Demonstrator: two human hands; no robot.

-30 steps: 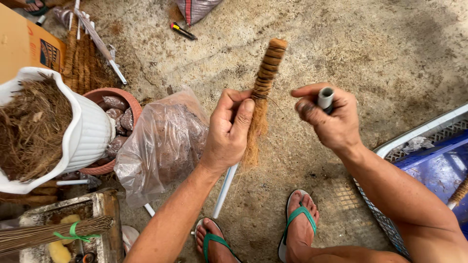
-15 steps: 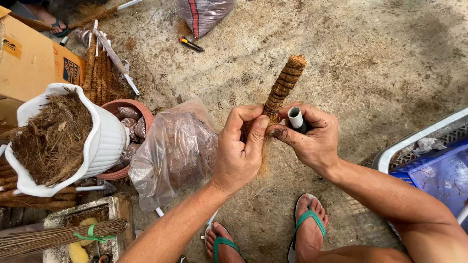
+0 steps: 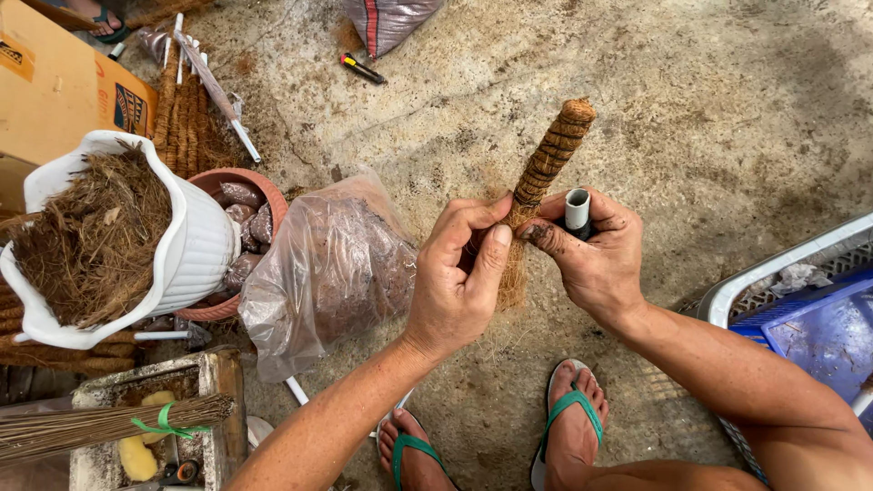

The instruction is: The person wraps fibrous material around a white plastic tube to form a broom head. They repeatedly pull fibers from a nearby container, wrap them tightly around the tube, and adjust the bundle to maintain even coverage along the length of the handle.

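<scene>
A stick wrapped in brown coir fibre points up and away from me, its upper part tightly wound and loose fibres hanging below my hands. My left hand grips the stick at its middle, thumb pressed along the fibre. My right hand touches the stick with thumb and forefinger just to the right and also holds a small grey spool or tube upright in its palm. Both hands meet over the concrete floor, above my feet in green-strapped sandals.
A clear plastic bag of brownish material lies left of my hands. Further left, a white pot full of coir fibre leans on a terracotta pot. A cardboard box sits top left, a blue-and-white crate right, bundled sticks bottom left.
My right hand has come in from the right with the spool and now touches the stick beside my left hand. The view has shifted slightly.
</scene>
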